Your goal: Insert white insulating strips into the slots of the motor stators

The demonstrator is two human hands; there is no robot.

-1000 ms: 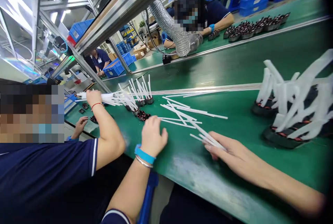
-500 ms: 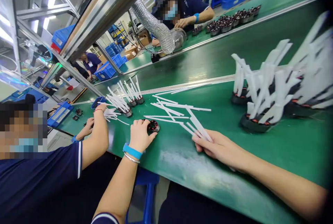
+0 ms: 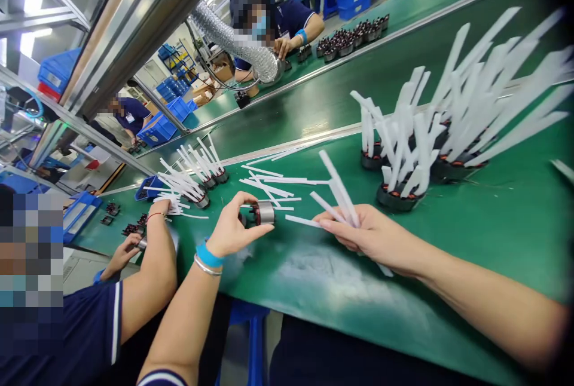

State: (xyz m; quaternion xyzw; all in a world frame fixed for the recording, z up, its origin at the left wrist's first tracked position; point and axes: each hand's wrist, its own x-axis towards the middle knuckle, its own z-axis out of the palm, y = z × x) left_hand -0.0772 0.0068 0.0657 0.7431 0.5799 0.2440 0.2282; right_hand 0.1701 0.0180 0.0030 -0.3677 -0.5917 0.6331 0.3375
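Note:
My left hand (image 3: 231,226), with a blue wristband and a silver bangle, grips a small motor stator (image 3: 266,213) between thumb and fingers. The stator is tilted, so its metal side faces right. My right hand (image 3: 376,235) is closed on several white strips (image 3: 341,193), which fan out past the fingertips. Loose white strips (image 3: 273,181) lie crossed on the green worktop (image 3: 305,278) between and beyond my hands. To the right stand several dark stators (image 3: 400,199) bristling with upright white strips.
At left a co-worker's arm (image 3: 156,248) reaches over the same worktop, near more strip-filled stators (image 3: 201,199) and a blue tray (image 3: 150,187). Across the line sits another person (image 3: 291,21) beside a row of stators (image 3: 354,37). A silver duct (image 3: 237,45) hangs above the belt.
My left hand has picked up the stator from the worktop and tilted it. My right hand still holds the strips, now more spread and apart from the loose pile. The view has shifted right.

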